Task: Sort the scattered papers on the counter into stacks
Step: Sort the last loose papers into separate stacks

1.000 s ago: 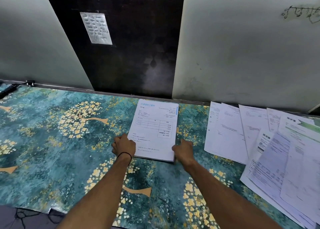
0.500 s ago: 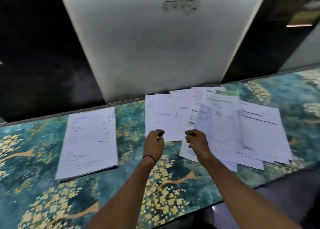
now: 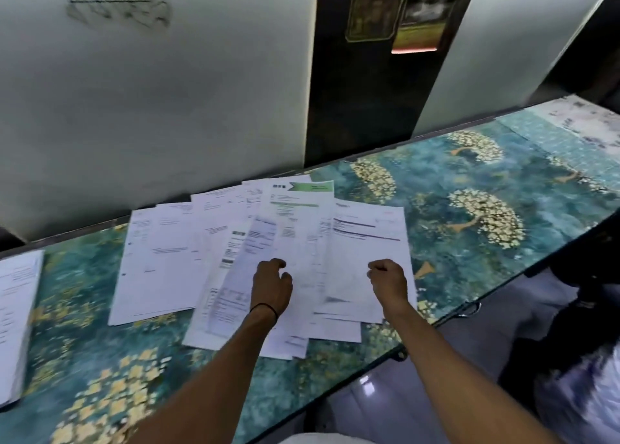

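Papers lie fanned and overlapping, flat white sheets mid-counter, glossy teal floral; squared stack far left; left hand, right hand over papers, fingers curled; cannot tell if gripping.

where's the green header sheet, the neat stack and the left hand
green header sheet (image 3: 310, 187), head view, on its green banner
neat stack (image 3: 15, 309), head view, middle of its top page
left hand (image 3: 271, 285), head view, back of the hand
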